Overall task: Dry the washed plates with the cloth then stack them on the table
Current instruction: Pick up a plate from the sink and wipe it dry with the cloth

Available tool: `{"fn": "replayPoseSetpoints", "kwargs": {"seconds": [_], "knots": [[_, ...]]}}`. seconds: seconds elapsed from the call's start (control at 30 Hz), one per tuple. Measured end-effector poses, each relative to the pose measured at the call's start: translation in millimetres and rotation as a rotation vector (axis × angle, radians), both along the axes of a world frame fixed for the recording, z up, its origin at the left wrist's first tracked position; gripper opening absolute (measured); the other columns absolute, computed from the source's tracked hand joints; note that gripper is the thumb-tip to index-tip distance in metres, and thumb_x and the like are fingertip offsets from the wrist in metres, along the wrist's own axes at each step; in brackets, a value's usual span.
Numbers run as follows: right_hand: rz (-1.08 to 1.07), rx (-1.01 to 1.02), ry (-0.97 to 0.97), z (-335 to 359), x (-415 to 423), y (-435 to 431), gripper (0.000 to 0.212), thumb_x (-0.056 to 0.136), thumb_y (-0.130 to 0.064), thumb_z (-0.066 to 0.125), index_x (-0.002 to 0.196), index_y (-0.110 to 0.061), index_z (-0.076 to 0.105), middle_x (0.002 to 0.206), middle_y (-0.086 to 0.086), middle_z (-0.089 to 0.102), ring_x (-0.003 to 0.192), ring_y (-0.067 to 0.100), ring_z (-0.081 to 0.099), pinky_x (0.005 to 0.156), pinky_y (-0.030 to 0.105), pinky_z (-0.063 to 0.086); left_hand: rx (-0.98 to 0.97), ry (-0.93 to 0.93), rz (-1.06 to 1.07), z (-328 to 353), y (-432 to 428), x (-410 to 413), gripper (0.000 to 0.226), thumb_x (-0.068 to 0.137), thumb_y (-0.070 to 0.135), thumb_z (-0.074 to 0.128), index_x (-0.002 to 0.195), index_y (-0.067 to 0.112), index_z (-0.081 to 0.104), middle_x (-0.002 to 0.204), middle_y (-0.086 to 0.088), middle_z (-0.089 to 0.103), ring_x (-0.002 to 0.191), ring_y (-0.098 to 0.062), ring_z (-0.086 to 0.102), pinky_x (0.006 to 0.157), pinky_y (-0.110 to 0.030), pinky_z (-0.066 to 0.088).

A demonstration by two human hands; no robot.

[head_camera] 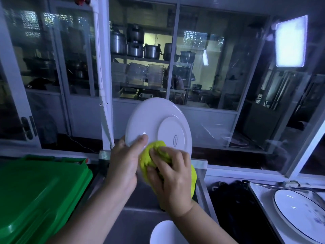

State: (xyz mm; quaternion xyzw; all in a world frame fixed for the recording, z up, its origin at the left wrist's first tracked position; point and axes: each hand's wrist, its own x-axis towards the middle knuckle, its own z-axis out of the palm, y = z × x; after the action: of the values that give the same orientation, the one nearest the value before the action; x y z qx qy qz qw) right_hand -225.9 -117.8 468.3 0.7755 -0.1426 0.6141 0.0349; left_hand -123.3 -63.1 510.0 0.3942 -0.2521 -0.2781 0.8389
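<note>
A: What takes the most room in the view?

B: The glass partition (202, 59), across the whole upper half. Behind it, in the upper centre, steel pots (135, 44) stand on a shelf. Next in size is the green plastic bin lid (35, 199) in the lower left.

A: And where is the plate that is being dried?

B: The round white plate (154, 118) is in the centre of the frame. It is held up nearly upright, with its underside and foot ring toward the camera. A second white plate with a thin blue rim (299, 208) lies flat on a steel tray (262, 196) in the lower right corner.

A: What are the hands doing?

B: The left hand (123, 164) grips the lower left rim of the raised plate, with the thumb on the underside. The right hand (174, 176) has its fingers curled round a bunched yellow-green cloth (154, 152) and presses it on the lower part of the underside.

A: Anything smaller?

B: Part of a plain white plate (163, 233) shows at the bottom edge, between the forearms.
</note>
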Motion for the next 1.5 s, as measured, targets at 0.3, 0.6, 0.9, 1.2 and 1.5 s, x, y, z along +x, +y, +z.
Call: {"fn": "replayPoseSetpoints", "kwargs": {"seconds": [0.3,0.6,0.9,1.2,1.5], "knots": [[-0.009,-0.137,0.197,-15,-22,-8,0.05,0.09,-0.059,0.046,0.125,-0.027,0.061,0.129,0.003,0.051,0.109,0.03,0.048,0.091,0.047,0.04,0.028,0.083,-0.021,2,6,11,0.034,0.061,0.023,0.077,0.092,0.009,0.07,0.081,-0.011,0.075,0.07,-0.025,0.072,0.054,-0.032,0.055],[0.091,0.141,-0.131,-45,-36,-35,0.039,0.1,-0.044,0.037,0.126,-0.024,0.057,0.128,-0.001,0.041,0.113,0.023,0.042,0.104,0.032,0.031,0.01,-0.002,-0.134,9,18,19,0.032,0.065,0.025,0.069,0.094,0.012,0.068,0.08,-0.004,0.075,0.062,-0.019,0.07,0.036,-0.024,0.046],[0.301,0.796,-0.235,37,-45,-70,0.036,0.099,-0.015,0.05,0.117,-0.046,0.056,0.109,-0.009,0.055,0.099,-0.007,0.055,0.085,0.004,0.036,0.082,-0.204,-0.248,3,29,28,0.044,0.054,0.015,0.079,0.097,0.008,0.072,0.099,-0.019,0.073,0.086,-0.032,0.072,0.069,-0.041,0.059],[0.234,0.05,0.473,102,-25,-55,0.052,0.081,-0.047,0.058,0.127,-0.022,0.06,0.105,0.002,0.058,0.1,0.019,0.054,0.09,0.033,0.039,0.153,-0.383,-0.334,7,23,14,0.032,0.063,0.008,0.073,0.095,0.007,0.072,0.094,-0.017,0.074,0.083,-0.028,0.072,0.067,-0.031,0.056],[0.595,0.983,-0.042,76,-35,-81,0.022,0.072,-0.041,0.07,0.093,-0.034,0.065,0.08,-0.006,0.064,0.071,0.013,0.06,0.064,0.025,0.051,0.113,-0.369,-0.227,24,33,17,0.043,0.054,0.018,0.08,0.094,0.004,0.071,0.096,-0.021,0.073,0.086,-0.035,0.07,0.074,-0.047,0.058]]}}
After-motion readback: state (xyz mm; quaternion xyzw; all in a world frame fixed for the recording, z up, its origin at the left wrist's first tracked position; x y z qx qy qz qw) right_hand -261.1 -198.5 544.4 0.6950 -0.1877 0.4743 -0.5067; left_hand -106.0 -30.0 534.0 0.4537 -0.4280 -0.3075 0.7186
